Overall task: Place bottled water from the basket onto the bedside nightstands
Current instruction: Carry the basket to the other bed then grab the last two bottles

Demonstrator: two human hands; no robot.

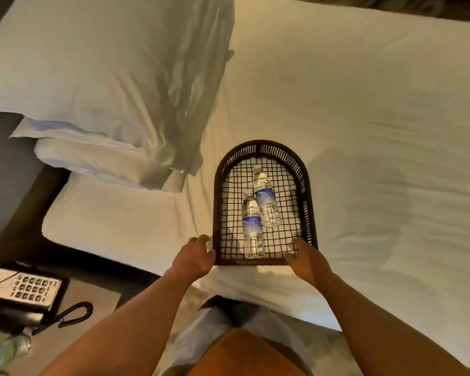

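White bedding covers the bed [364, 104], with pillows [98, 85] stacked at its left end. Near the bed's front edge lies a dark woven basket [218, 202], arched at its far end, with two water bottles [253, 226] lying in it side by side, touching. Left hand [194, 257] hovers just beside the basket's near left corner, fingers spread apart; right hand [305, 257] grips the near right corner, fingers closed on the rim. A telephone [25, 290] sits on the nightstand [92, 302] at lower left
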